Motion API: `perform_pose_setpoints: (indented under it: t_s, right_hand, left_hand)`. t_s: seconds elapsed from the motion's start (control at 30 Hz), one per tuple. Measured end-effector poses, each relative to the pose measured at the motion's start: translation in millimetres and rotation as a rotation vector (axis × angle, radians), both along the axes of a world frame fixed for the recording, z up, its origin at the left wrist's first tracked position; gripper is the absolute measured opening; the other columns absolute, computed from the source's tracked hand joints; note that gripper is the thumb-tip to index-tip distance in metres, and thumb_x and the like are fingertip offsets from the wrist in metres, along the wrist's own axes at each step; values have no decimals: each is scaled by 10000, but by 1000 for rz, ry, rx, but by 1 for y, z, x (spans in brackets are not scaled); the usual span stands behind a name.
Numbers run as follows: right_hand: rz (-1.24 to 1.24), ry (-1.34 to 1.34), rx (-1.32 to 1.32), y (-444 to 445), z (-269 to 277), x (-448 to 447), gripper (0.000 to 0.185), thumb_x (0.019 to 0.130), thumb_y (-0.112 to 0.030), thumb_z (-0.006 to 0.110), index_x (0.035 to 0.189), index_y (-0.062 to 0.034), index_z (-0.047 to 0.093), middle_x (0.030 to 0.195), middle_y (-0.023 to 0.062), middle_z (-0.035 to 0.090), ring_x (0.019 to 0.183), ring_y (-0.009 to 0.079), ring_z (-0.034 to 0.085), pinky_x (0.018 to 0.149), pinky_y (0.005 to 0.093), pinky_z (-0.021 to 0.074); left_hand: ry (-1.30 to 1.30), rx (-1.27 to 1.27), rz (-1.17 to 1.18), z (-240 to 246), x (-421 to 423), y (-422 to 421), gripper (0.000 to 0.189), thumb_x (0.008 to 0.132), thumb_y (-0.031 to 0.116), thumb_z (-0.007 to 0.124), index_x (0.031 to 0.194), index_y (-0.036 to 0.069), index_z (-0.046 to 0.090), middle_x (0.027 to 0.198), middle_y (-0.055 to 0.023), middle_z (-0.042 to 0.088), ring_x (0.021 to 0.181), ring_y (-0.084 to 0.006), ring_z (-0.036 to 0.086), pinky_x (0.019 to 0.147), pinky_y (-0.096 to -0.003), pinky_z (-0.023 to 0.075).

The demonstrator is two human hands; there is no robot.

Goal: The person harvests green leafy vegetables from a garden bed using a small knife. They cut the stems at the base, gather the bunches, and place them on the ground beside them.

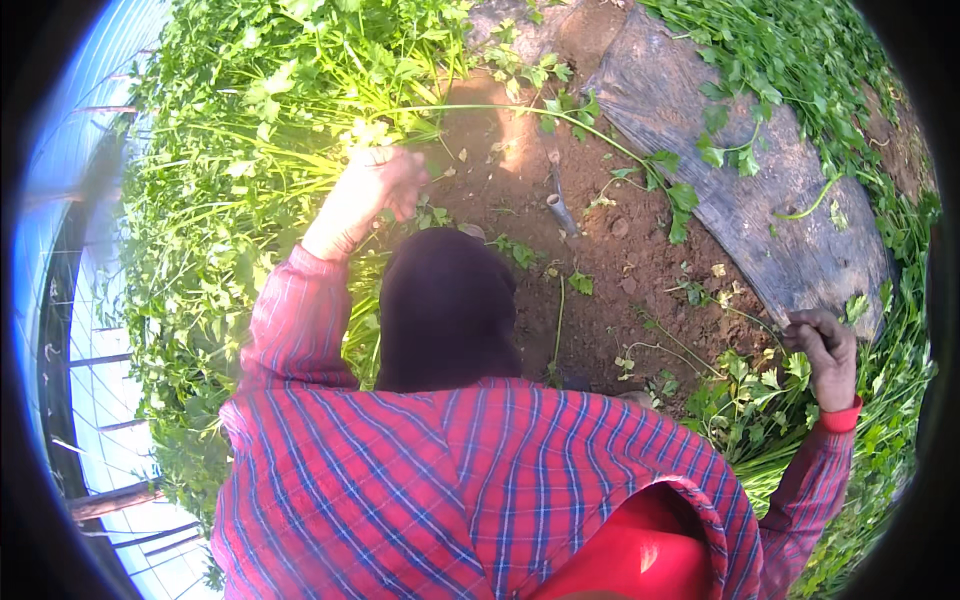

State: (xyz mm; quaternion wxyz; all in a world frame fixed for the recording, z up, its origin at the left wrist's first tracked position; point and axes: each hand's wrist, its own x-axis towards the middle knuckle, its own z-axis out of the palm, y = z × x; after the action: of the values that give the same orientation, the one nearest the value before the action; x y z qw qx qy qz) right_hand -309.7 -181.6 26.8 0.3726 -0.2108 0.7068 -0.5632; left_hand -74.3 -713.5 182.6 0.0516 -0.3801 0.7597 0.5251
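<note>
My left hand [379, 191] is raised in bright sunlight beside leafy green plants, likely celery [300, 161]. Its fingers are bent and blurred, so whether they hold a stalk cannot be told. At the right, my right hand [825, 356] has its thumb and fingertips pinched together on the near corner of a dark plastic mulch film [795, 244]. A long thin green stalk [517, 109] with leaves arches over bare soil [630, 277] between the hands. Beneath the right hand grow more leafy stalks [757, 409].
My dark-clad knee [450, 307] juts forward between my arms. A short grey pipe [561, 215] lies on the soil, among loose leaves and a cut stalk [559, 322]. Dense plants [795, 67] border the film's far side. At the left edge stands a greenhouse frame [67, 315] with translucent sheeting.
</note>
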Motion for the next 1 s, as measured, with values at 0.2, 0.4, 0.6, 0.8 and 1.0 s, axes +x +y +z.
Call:
perform_pose_setpoints:
  t_s: [0.2, 0.4, 0.6, 0.8, 1.0]
  right_hand:
    - [447, 620, 271, -311, -104, 74, 458, 779, -210, 689, 1191, -54, 564, 1112, 209, 612, 1012, 359, 595, 854, 395, 468]
    - [166, 424, 372, -400, -184, 131, 643, 715, -188, 711, 1289, -111, 433, 1049, 187, 597, 980, 357, 583, 846, 440, 468]
    - [-32, 126, 255, -418, -207, 137, 597, 697, -52, 619, 1255, -75, 409, 962, 90, 578, 824, 224, 579, 751, 328, 480]
    - [-244, -36, 360, -482, -132, 127, 353, 730, 0, 589, 1081, -34, 559, 794, -25, 532, 638, 58, 492, 571, 222, 428]
    - [276, 433, 232, -576, -143, 137, 411, 730, -125, 628, 1139, -114, 597, 907, 155, 680, 808, 289, 674, 757, 365, 535]
  left_hand:
    - [-340, 254, 307, -118, 89, -91, 192, 882, 185, 558, 936, 9, 610, 679, -34, 602, 567, -140, 599, 522, -264, 486]
    - [-204, 614, 397, -245, 57, -165, 245, 861, 203, 619, 1014, 21, 557, 827, -85, 598, 691, -211, 604, 625, -356, 510]
    - [203, 320, 871, -322, 43, -271, 579, 769, 281, 733, 1214, 51, 443, 988, -95, 575, 858, -220, 563, 673, -358, 486]
    - [333, 102, 659, -337, 15, -335, 625, 717, 323, 778, 1220, 89, 489, 1066, -48, 596, 956, -157, 541, 742, -346, 448]
    - [393, 47, 704, -347, -1, -348, 539, 706, 143, 805, 1178, 22, 574, 1061, -50, 635, 937, -147, 567, 871, -285, 427]
